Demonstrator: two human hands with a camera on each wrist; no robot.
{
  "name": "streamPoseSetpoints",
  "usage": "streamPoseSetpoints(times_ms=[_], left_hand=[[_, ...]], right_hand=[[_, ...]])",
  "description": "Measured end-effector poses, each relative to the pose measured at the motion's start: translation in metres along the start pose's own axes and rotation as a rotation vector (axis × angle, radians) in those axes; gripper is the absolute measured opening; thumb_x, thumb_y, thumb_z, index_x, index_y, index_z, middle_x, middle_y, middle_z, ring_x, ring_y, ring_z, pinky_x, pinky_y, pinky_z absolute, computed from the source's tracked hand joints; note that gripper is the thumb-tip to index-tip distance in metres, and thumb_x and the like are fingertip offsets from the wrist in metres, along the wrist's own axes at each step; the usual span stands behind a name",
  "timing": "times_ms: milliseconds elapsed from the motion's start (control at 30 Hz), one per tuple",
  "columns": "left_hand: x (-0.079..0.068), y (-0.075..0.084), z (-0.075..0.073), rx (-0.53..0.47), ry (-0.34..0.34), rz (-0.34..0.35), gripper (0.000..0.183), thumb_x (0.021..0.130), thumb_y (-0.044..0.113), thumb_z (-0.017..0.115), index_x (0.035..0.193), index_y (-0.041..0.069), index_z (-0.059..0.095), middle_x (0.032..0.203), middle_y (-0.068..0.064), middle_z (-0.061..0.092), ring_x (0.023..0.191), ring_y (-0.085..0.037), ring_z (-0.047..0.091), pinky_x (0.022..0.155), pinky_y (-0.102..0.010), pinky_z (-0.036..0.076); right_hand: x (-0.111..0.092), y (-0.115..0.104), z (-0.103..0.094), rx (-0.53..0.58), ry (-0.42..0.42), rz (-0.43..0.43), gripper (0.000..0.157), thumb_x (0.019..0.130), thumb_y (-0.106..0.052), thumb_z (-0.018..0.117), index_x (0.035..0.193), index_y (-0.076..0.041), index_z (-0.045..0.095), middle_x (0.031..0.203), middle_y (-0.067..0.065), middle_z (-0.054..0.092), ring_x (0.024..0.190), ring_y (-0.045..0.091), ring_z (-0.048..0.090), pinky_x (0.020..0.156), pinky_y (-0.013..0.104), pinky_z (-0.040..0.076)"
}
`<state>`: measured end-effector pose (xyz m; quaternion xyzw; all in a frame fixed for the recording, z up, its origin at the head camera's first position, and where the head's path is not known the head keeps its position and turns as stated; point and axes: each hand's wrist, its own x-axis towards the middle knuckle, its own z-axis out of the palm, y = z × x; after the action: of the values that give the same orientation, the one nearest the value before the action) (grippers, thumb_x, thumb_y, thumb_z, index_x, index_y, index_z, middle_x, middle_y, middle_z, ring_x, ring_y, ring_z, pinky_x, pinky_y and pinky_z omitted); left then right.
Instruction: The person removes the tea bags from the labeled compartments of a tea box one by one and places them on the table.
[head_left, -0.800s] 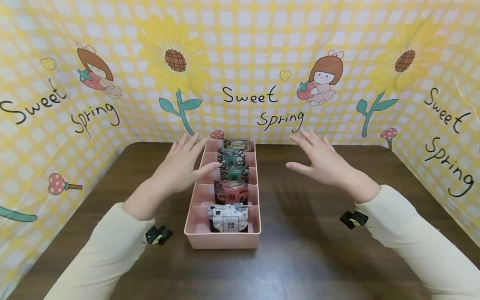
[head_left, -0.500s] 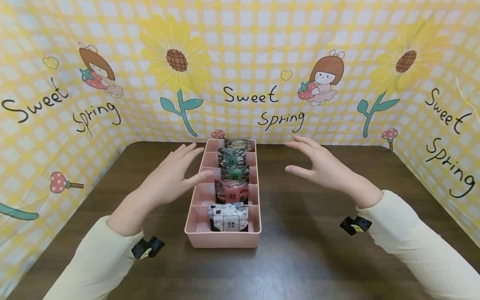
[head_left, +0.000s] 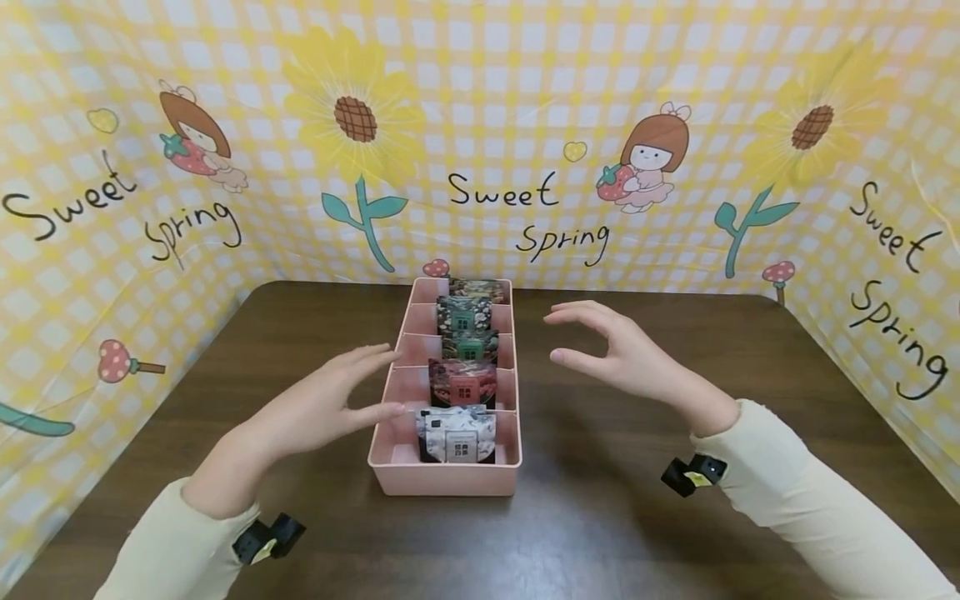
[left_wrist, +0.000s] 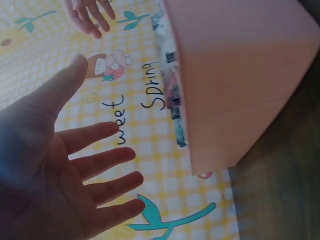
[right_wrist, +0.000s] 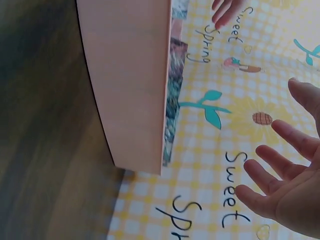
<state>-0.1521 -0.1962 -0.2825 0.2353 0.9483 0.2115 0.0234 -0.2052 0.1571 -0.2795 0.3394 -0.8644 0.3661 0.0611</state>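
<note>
A long pink divided box (head_left: pixel 444 482) stands on the table, running away from me. Each of its compartments holds small printed pouches: a white-grey pouch (head_left: pixel 459 437) in front, a red pouch (head_left: pixel 463 386) behind it, then a green pouch (head_left: pixel 470 346), a dark floral pouch (head_left: pixel 462 314) and a brownish pouch (head_left: pixel 477 290) at the far end. My left hand (head_left: pixel 311 410) hovers by the box's left side, fingers extended and holding nothing. To the right of the box, my right hand (head_left: pixel 626 350) is raised above the table, fingers loosely bent, also without anything in it.
The dark brown wooden table (head_left: pixel 585 517) lies under the box. A yellow checked cloth (head_left: pixel 495 100) with flowers and "Sweet Spring" lettering hangs behind and at both sides. A small black camera (head_left: pixel 268 537) sits on the left wrist, another camera (head_left: pixel 693 475) on the right.
Both hands have come lower and nearer to me; the left has also moved left, and the right slightly left. The box and pouches have stayed put.
</note>
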Motion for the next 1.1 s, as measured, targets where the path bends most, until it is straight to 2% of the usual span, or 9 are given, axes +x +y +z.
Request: streamPoseSetpoints(times_ms=[133,333,633,1000,1100], left_hand=[[-0.005,-0.005,0.006,-0.001,-0.016,0.019,0.073,0.084,0.053,0.061,0.140,0.010,0.042,0.146,-0.022,0.037,0.135,-0.043,0.033,0.106,-0.059,0.031],[-0.005,-0.012,0.013,-0.002,-0.031,0.021,0.078,0.081,0.060,0.059,0.139,0.010,0.044,0.146,-0.022,0.037,0.134,-0.042,0.035,0.105,-0.059,0.033],[0.004,-0.024,0.020,0.010,-0.016,0.064,0.058,0.087,0.033,0.065,0.136,0.006,0.048,0.143,-0.025,0.041,0.131,-0.042,0.039,0.105,-0.057,0.035],[0.007,-0.034,0.025,0.000,-0.026,0.067,0.055,0.087,0.026,0.066,0.133,0.001,0.050,0.140,-0.025,0.044,0.129,-0.042,0.042,0.104,-0.056,0.035],[0.008,-0.034,0.026,-0.002,-0.026,0.068,0.054,0.087,0.026,0.066,0.132,0.001,0.051,0.140,-0.025,0.044,0.129,-0.041,0.043,0.104,-0.056,0.036]], right_hand=[[0.000,-0.002,0.009,0.052,-0.020,0.009,0.037,0.084,-0.019,0.070,0.119,-0.013,0.060,0.129,0.006,0.057,0.123,0.020,0.050,0.104,0.045,0.040],[0.001,0.000,0.024,0.080,-0.043,0.004,0.030,0.085,-0.020,0.069,0.114,-0.014,0.063,0.123,0.003,0.060,0.118,0.016,0.054,0.101,0.040,0.043],[0.007,0.001,0.044,0.117,-0.084,-0.020,0.025,0.085,-0.019,0.068,0.110,-0.013,0.065,0.115,0.001,0.065,0.112,0.014,0.056,0.099,0.038,0.044],[0.015,0.000,0.061,0.189,-0.148,-0.015,0.025,0.085,-0.018,0.068,0.108,-0.009,0.067,0.112,0.000,0.066,0.111,0.013,0.056,0.099,0.036,0.043],[0.017,0.001,0.067,0.206,-0.178,-0.038,0.024,0.085,-0.018,0.069,0.107,-0.009,0.067,0.111,0.000,0.066,0.110,0.013,0.056,0.098,0.039,0.044]])
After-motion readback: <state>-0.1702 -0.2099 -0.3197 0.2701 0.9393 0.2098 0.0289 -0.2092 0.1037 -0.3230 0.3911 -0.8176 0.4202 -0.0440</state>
